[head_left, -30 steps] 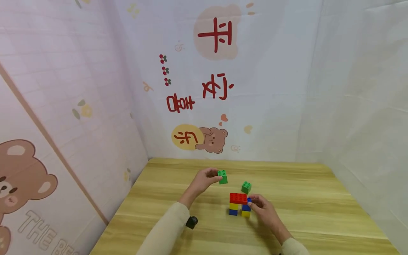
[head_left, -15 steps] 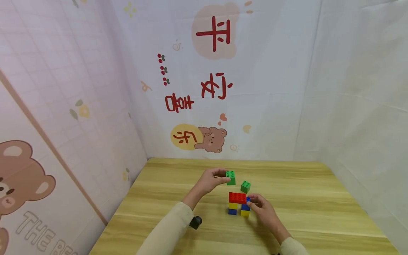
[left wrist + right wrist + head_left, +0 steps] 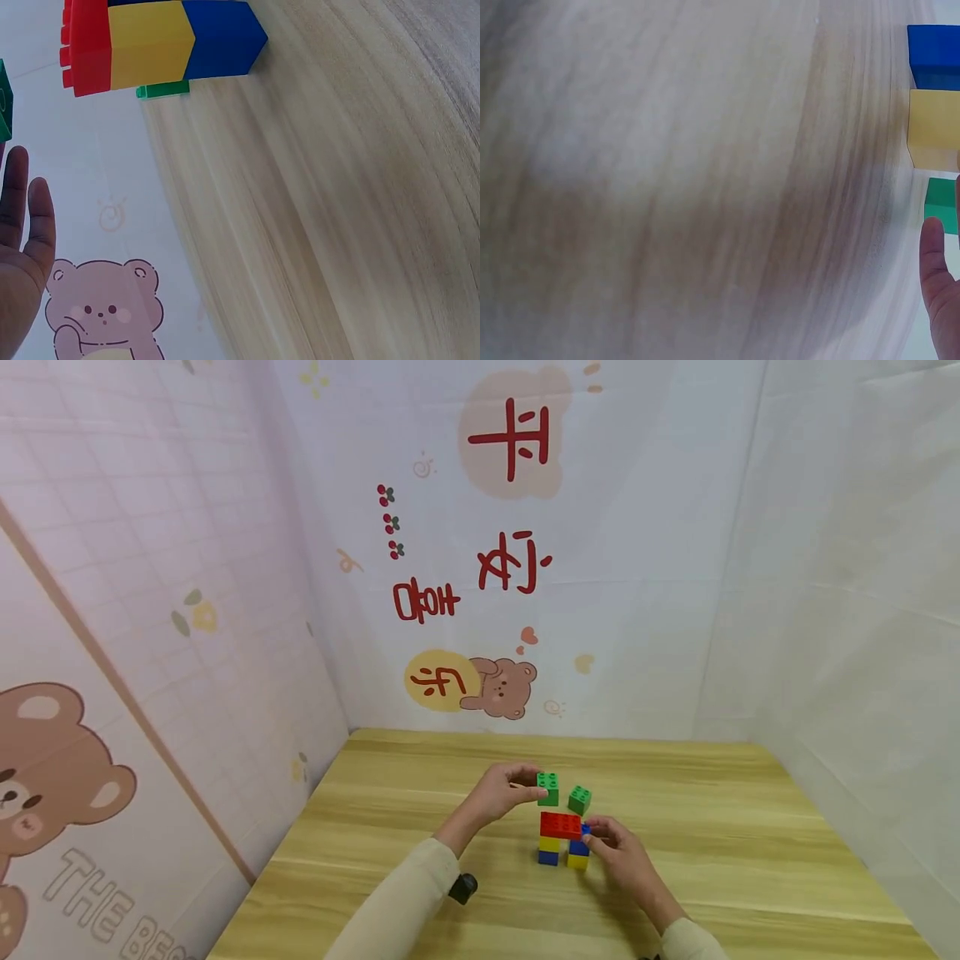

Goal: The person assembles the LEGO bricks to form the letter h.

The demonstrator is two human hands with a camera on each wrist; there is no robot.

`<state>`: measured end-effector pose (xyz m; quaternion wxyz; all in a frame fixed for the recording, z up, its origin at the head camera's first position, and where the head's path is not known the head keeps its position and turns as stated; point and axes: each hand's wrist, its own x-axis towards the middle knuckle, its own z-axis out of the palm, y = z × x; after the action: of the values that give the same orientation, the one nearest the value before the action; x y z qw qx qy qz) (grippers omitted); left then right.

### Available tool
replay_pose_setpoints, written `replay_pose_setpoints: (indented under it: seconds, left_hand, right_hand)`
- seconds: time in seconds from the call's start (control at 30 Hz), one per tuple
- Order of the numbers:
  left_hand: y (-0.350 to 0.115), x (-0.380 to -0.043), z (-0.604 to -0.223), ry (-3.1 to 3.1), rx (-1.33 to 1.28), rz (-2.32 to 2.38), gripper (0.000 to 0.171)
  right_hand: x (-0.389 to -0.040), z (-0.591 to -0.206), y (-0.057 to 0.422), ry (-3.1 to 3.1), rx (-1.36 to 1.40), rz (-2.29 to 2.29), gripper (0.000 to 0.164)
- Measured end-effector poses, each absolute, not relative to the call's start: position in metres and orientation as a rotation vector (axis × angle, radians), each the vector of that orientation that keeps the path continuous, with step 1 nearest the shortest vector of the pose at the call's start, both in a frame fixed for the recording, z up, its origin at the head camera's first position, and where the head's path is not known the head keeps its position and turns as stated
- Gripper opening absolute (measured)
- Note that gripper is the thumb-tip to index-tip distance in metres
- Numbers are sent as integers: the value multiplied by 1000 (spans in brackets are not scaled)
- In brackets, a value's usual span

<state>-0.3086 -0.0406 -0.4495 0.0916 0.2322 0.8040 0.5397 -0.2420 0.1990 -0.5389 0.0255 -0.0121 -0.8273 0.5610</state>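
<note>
My left hand [image 3: 498,795] pinches a green building block [image 3: 548,788] between thumb and fingers, raised just behind and above a small arch of blocks. Across the top of the arch lies a red block [image 3: 559,825] with studs. Its left leg is a yellow block [image 3: 549,844] over a blue block [image 3: 548,859]; the right leg has a blue block [image 3: 578,847] over a yellow block [image 3: 577,862]. At the arch's right end, my right hand [image 3: 621,853] grips the upper blue part with thumb and fingers. In the left wrist view, the held green block [image 3: 4,105] shows only at the edge.
Another green block [image 3: 580,799] sits on the wooden table [image 3: 735,827] behind the arch. A black object [image 3: 463,888] is by the left sleeve. Printed cloth walls [image 3: 637,610] stand behind the table and at both sides.
My left hand has carried the green block to the right, then slightly down toward the red block. The right hand has stayed at the arch's right end.
</note>
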Motion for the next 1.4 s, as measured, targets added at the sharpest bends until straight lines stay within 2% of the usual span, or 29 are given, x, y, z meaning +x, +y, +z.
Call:
replay_pose_setpoints:
  seconds: [0.47,1.4]
  left_hand:
    - [-38,-309,-462,2355,722,1601,23]
    - [-34,-294,-490,2392,668,1599,31]
  right_hand:
    - [-246,-537,199,-2559,-41,1764,29]
    - [-243,-542,202,-2561,-52,1769,30]
